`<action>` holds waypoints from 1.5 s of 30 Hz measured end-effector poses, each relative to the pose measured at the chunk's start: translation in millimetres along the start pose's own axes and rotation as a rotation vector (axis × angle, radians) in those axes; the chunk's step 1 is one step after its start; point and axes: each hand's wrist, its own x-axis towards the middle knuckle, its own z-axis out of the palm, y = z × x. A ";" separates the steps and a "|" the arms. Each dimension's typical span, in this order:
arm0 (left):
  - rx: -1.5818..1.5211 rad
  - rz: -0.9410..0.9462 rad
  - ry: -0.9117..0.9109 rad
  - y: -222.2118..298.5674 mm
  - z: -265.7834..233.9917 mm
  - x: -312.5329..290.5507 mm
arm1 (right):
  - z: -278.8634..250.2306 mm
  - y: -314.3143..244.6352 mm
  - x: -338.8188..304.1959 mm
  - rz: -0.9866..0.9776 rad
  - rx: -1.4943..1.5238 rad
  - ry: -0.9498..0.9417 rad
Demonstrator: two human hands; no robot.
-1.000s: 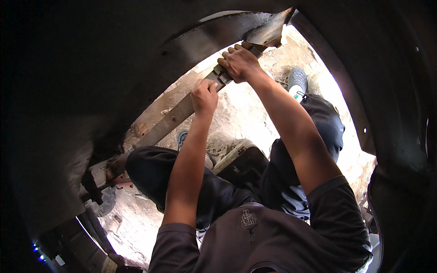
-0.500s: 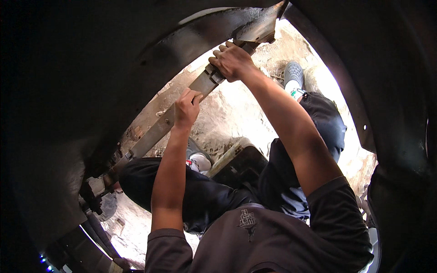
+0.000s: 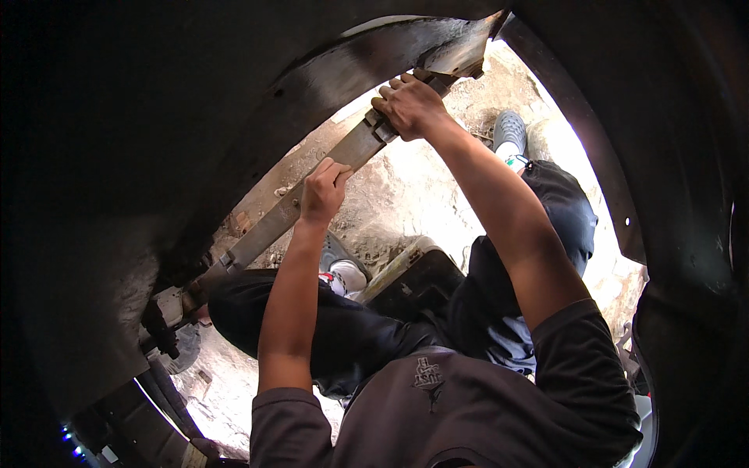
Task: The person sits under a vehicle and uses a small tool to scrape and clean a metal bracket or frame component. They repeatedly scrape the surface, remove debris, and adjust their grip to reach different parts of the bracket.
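Note:
A long flat metal bar (image 3: 269,234), which looks like a leaf spring with clips around it, slants from the lower left to the upper right. My right hand (image 3: 412,107) is wrapped over its upper end, just beyond a metal clip (image 3: 380,127). Lower down, my left hand (image 3: 324,191) is closed at the bar's near edge, with the thumb to the right. The fingertips of both hands are partly hidden. At the lower left, the bar runs into dark parts (image 3: 160,327) in shadow.
Dark curved metal panels (image 3: 328,70) arch around me on both sides, with a sharp-looking corner at the top. A dark box-shaped thing with a pale rim (image 3: 413,281) stands between my legs. Dusty, sunlit ground (image 3: 413,187) shows below, with my shoes (image 3: 509,129) on it.
The view has shifted slightly, so the bar, panels and hands appear a little further right. Both hands keep about the same places on the bar.

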 end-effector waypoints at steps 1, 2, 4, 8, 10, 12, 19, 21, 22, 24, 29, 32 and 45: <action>0.008 0.006 -0.001 0.2 -1.2 -0.7 | 0.3 -0.9 -0.4 -0.002 0.007 0.015; 0.016 0.013 -0.003 0.6 -1.1 -0.3 | 0.6 -1.3 -0.6 -0.002 0.013 0.029; 0.019 0.019 0.003 3.0 0.6 2.2 | -1.1 -3.4 1.9 0.008 -0.003 -0.008; -0.013 0.053 0.046 15.5 18.2 26.7 | -2.8 -2.9 0.8 0.014 0.013 -0.008; -0.024 0.049 0.048 11.7 22.4 37.3 | -3.1 -4.9 2.3 0.013 0.028 -0.004; -0.044 0.036 0.050 11.2 25.8 36.8 | -4.9 -4.5 0.1 0.017 0.028 -0.030; -0.006 0.010 0.042 -3.5 8.5 10.8 | 2.0 -1.2 1.4 0.002 0.003 0.010; 0.025 0.001 0.016 -7.7 -1.5 -2.2 | -0.6 -2.3 -1.2 -0.007 -0.035 -0.002; 0.044 0.012 0.006 -7.8 -7.1 -1.7 | -3.1 -0.5 -1.3 -0.005 -0.028 -0.011; 0.065 0.015 -0.004 -7.8 -12.7 -2.9 | 1.0 -0.2 -1.8 0.005 0.009 0.015; 0.017 0.027 -0.015 5.1 3.9 18.9 | -3.1 -3.7 1.1 0.006 0.012 0.004; -0.006 0.036 0.026 11.0 20.1 38.4 | -3.2 -2.5 0.7 0.006 0.018 0.001; -0.011 0.018 -0.035 1.2 0.0 14.1 | -5.8 -4.1 -0.2 0.025 -0.010 -0.053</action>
